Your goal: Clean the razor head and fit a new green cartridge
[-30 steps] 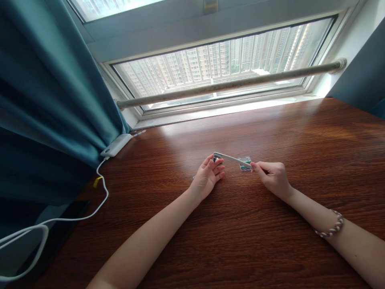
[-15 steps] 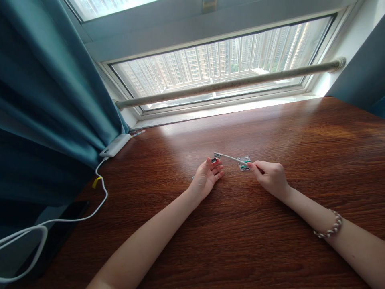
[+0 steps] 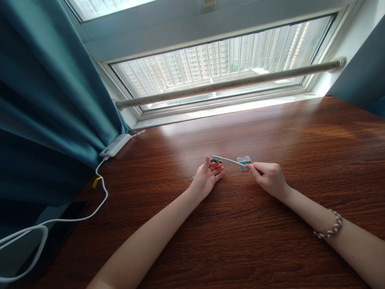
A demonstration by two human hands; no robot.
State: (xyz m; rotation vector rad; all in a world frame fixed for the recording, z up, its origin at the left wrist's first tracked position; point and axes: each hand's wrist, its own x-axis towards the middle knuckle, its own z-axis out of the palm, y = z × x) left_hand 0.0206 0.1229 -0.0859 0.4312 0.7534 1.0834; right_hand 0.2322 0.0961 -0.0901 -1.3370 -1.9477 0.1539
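My right hand (image 3: 268,176) is closed round the handle end of a white toothbrush (image 3: 230,161) with dark bristles. The brush head lies over a small dark object (image 3: 220,161) that my left hand (image 3: 207,175) holds between thumb and fingers, palm turned up. The bristles hide part of that object, and its kind cannot be made out. Just beyond the fingers of my right hand, a small clear case (image 3: 244,159) with a green and dark strip in it lies on the table, partly behind the toothbrush handle.
The brown wood-grain table (image 3: 192,241) reaches to the window sill. At the left are a white box-shaped device (image 3: 116,145) with a white cable (image 3: 104,188), a dark flat panel (image 3: 57,241) and a blue curtain (image 3: 60,100). A metal rail (image 3: 228,83) crosses the window.
My right hand has moved the toothbrush slightly left and down, so its bristles now overlap the small dark object. The left hand stays nearly in place.
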